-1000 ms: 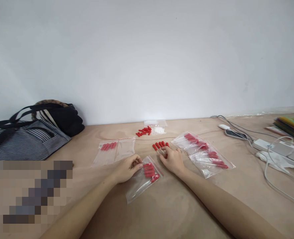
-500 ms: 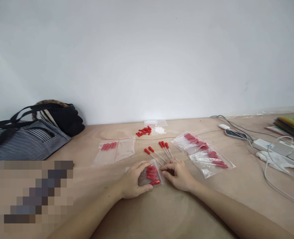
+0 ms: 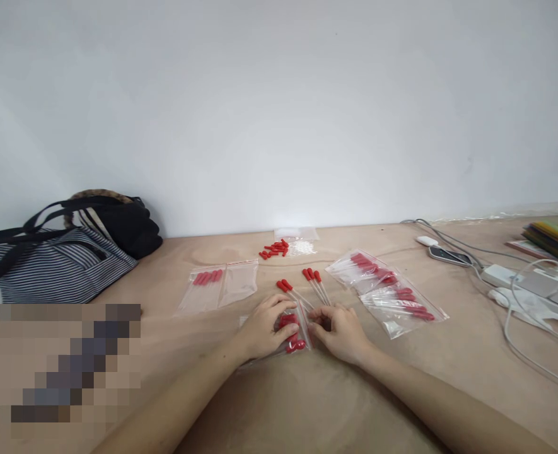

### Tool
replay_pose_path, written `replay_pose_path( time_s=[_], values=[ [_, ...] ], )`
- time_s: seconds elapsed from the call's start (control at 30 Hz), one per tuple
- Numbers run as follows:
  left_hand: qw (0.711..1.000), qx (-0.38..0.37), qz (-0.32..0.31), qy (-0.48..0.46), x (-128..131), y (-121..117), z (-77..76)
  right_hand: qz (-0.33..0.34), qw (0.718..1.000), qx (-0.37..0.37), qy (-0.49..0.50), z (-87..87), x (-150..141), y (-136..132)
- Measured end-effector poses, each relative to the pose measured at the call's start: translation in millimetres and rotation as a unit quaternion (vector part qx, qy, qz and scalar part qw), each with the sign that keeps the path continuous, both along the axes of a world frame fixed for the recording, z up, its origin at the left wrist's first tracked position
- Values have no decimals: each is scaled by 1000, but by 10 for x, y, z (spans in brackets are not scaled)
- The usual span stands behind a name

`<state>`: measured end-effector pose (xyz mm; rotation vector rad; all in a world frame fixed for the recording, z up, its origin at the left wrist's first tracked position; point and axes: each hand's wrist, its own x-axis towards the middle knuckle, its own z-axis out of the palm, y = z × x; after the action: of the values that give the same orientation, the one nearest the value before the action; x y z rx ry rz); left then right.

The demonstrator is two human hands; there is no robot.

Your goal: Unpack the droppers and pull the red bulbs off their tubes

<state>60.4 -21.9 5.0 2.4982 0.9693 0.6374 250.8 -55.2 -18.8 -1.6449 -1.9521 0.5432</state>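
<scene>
Under my left hand (image 3: 265, 328) lies a clear zip bag (image 3: 306, 328) with several red-bulbed droppers (image 3: 294, 345) in it. The fingers and thumb of that hand curl over the bag and press on it. My right hand (image 3: 339, 333) rests at the bag's right edge, thumb and fingers drawn together. What lies between its fingertips is hidden. Just beyond the hands are two loose droppers (image 3: 285, 285), their thin stems running toward my right fingertips. Beside them lie three more droppers (image 3: 311, 275), bulbs pointing away from me.
To the right are filled dropper bags (image 3: 383, 284); on the left lies another bag pair (image 3: 231, 284), partly filled. Loose red bulbs (image 3: 273, 248) and thin clear tubes (image 3: 302, 247) lie near the wall. A striped bag (image 3: 61, 265), a power strip (image 3: 534, 284) and cables flank the table.
My left hand has shifted slightly inward, and its thumb has moved up over the bulbs in the bag. The two loose droppers now lie closer together. My right hand has barely moved.
</scene>
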Motion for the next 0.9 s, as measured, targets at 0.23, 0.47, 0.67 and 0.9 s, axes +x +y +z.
replay_pose_path(
  time_s=[0.23, 0.47, 0.67, 0.9],
  values=[
    [999, 3, 30, -32, -13, -87, -126, -11, 999, -42, 2, 65, -114, -42],
    [996, 66, -13, 51, -33, 18, -13, 4, 999, -18, 33, 54, -192, -99],
    [977, 111, -145, 111, 63, 236, 119, 16, 999, 5, 37, 55, -188, -141],
    [967, 193, -143, 89, -16, 146, -20, 104, 988, 115, -16, 53, 18, -112]
  ],
)
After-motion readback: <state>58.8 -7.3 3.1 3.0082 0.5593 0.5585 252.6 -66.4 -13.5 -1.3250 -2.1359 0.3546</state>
